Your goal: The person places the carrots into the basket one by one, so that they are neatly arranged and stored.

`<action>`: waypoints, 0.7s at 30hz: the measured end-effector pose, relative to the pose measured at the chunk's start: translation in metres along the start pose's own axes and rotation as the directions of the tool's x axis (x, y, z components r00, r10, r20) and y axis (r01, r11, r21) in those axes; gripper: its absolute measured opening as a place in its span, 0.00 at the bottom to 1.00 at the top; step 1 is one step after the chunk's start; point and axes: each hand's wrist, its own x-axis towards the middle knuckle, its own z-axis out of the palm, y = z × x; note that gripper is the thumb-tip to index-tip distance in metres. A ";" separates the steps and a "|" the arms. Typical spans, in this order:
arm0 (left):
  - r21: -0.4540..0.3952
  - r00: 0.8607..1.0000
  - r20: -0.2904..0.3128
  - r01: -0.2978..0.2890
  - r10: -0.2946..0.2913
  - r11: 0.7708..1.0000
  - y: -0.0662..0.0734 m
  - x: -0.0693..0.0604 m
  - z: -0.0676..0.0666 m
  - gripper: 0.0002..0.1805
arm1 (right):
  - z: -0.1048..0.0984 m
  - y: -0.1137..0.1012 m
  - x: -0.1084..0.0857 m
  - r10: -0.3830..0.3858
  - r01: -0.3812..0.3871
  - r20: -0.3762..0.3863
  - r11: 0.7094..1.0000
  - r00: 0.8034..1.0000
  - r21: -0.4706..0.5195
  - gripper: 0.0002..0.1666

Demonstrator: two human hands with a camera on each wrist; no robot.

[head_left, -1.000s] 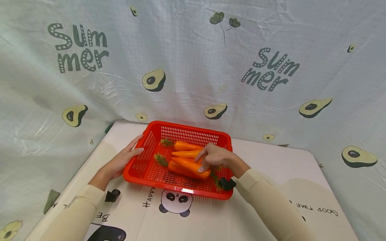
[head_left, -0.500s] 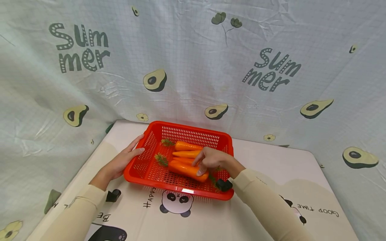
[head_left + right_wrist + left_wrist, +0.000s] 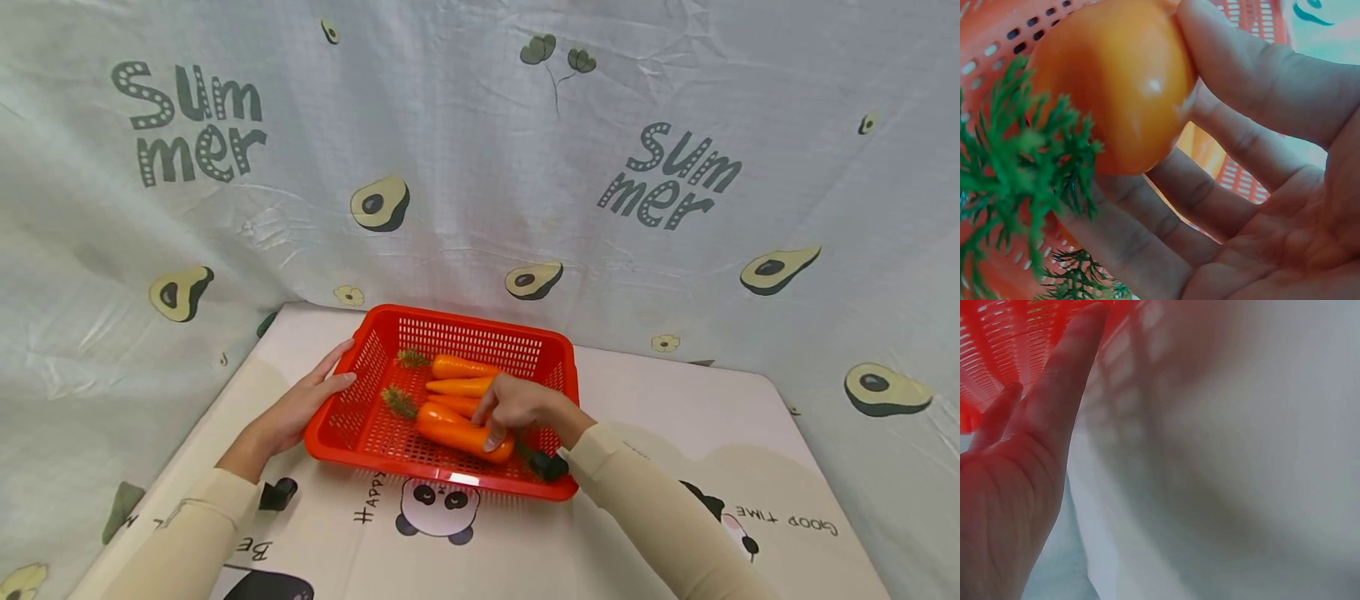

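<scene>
A red plastic basket (image 3: pixel 390 463) with perforated walls stands on the table. Inside it lie several orange carrots with green leafy tops. My right hand (image 3: pixel 522 402) reaches in and holds the front carrot (image 3: pixel 450 427) near its right end. In the right wrist view, thumb and fingers go round the blunt end of this carrot (image 3: pixel 1116 87), beside its green leaves (image 3: pixel 1029 169). Behind it lie a middle carrot (image 3: pixel 459 387) and a back carrot (image 3: pixel 461 367), partly hidden by the hand. With straight fingers, my left hand (image 3: pixel 296 408) touches the basket's left side.
The table (image 3: pixel 675 433) has a white cover printed with a panda (image 3: pixel 440 506) and lettering. Behind it hangs a pale curtain (image 3: pixel 465 150) with avocado prints. Dark wrist-worn devices show at the left wrist (image 3: pixel 277 493) and right wrist (image 3: pixel 549 467).
My right hand has moved slightly left and nearer to me. The carrot in it has come down to the front, apart from the carrots behind. My left hand stays at the basket's side.
</scene>
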 end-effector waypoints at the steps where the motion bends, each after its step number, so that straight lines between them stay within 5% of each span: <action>1: -0.004 1.000 0.001 0.005 -0.005 1.000 -0.001 0.000 0.001 0.41 | 0.002 0.000 0.000 0.004 -0.004 -0.003 1.000 1.000 -0.013 0.19; 11: 0.001 1.000 0.016 0.006 -0.006 1.000 -0.007 0.004 0.008 0.41 | 0.015 0.001 0.001 0.000 -0.004 -0.022 0.985 1.000 -0.174 0.12; 21: 0.106 0.999 -0.023 0.030 -0.028 0.994 -0.006 0.002 0.005 0.42 | 0.016 -0.001 0.008 -0.079 0.081 0.020 0.908 0.997 -0.411 0.11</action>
